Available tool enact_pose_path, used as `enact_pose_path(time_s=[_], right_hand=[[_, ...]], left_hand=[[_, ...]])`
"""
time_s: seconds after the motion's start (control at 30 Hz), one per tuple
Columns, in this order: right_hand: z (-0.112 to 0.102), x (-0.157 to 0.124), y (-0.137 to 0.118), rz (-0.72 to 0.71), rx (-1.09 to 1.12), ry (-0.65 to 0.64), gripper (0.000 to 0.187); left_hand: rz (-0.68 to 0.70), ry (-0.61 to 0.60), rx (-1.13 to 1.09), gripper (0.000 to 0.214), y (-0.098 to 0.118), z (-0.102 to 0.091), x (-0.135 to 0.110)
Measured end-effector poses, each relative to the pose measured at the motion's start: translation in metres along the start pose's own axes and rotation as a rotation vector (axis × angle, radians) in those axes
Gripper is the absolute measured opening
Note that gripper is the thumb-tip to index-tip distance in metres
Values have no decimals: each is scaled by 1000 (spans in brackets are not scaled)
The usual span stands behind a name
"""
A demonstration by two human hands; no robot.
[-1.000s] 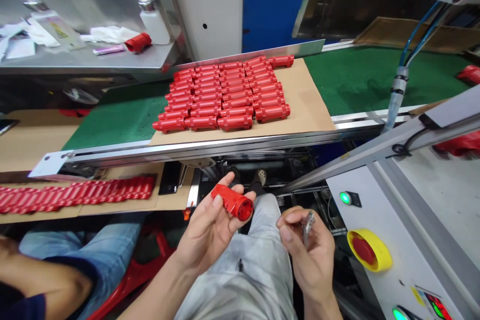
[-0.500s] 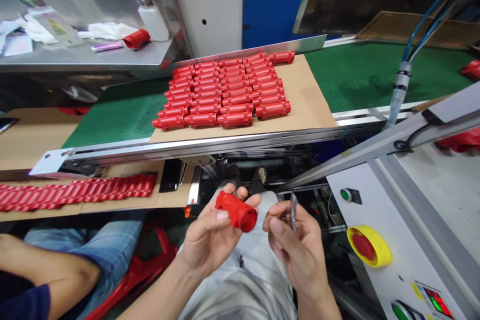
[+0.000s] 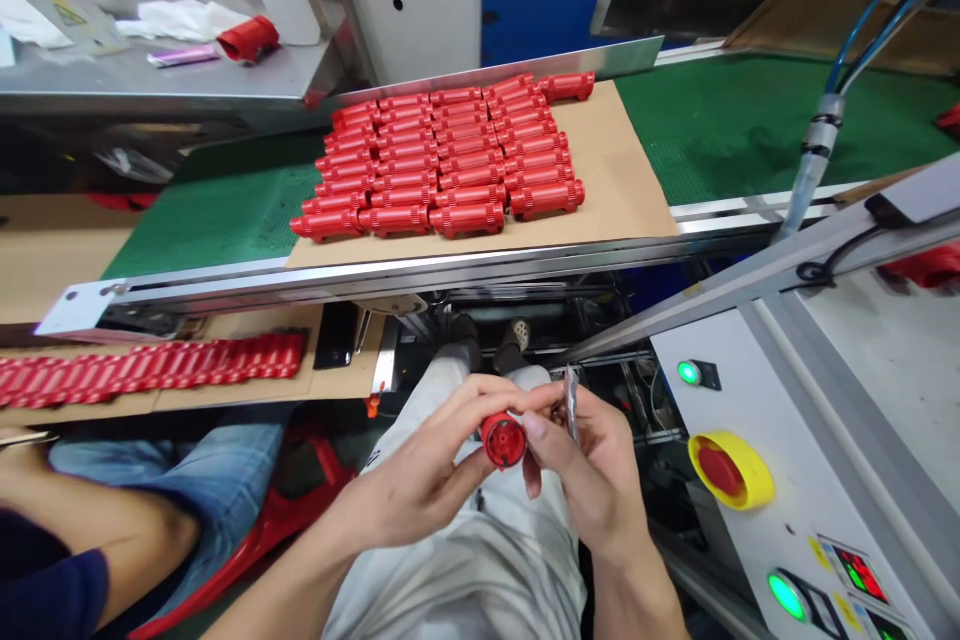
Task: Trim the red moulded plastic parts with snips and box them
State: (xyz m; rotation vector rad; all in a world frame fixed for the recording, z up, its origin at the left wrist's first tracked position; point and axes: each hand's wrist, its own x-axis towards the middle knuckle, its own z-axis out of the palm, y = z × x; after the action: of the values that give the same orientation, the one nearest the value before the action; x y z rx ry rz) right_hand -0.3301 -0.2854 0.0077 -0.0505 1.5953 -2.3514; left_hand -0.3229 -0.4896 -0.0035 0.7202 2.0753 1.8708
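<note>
My left hand (image 3: 431, 465) is wrapped round a red plastic cylindrical housing (image 3: 504, 441), whose round recessed end faces up toward me. My right hand (image 3: 596, 470) is closed round a thin silvery metal tool (image 3: 571, 402) that sticks up past its fingers; its exact kind is unclear. The right thumb and fingertips meet the housing's right side, beside the left fingers. Both hands are above my lap. Beyond them, rows of similar red housings (image 3: 469, 165) lie close together on a cardboard sheet (image 3: 622, 180).
A green conveyor (image 3: 697, 140) runs behind a metal rail. At right stands a control panel with a yellow-ringed red button (image 3: 731, 470). A co-worker's arm (image 3: 112, 520) is at lower left, near a line of red parts (image 3: 150, 370) and a phone (image 3: 336, 335). White bottles stand on a shelf.
My left hand has turned the red housing so its end faces me and closed further round it. My right hand has moved left to touch it. Green panel buttons are now lit.
</note>
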Motion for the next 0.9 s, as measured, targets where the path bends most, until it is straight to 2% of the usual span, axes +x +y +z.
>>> enact_pose_path(time_s=[0.07,0.2,0.33,0.5,0.73,0.9], right_hand=[[-2,-1,-1,6,-74,14,19],[-6,-5,-3,27,-147,16,25],[-5,-6,-7,-14,-230,6,20],[0,-7,-10,-39,-275,13,14],[0,-5,-7,-44,-273,20,12],[3,-3,-7,-113,-273,17,6]], left_hand=[[3,-36,101,67,7,1,-1],[-56,-23,236,73,10,6,-10],[-80,-17,367,76,13,8,-12],[-44,20,448,74,17,8,-8],[-72,71,525,69,16,10,-10],[-23,77,653,61,20,10,-10]])
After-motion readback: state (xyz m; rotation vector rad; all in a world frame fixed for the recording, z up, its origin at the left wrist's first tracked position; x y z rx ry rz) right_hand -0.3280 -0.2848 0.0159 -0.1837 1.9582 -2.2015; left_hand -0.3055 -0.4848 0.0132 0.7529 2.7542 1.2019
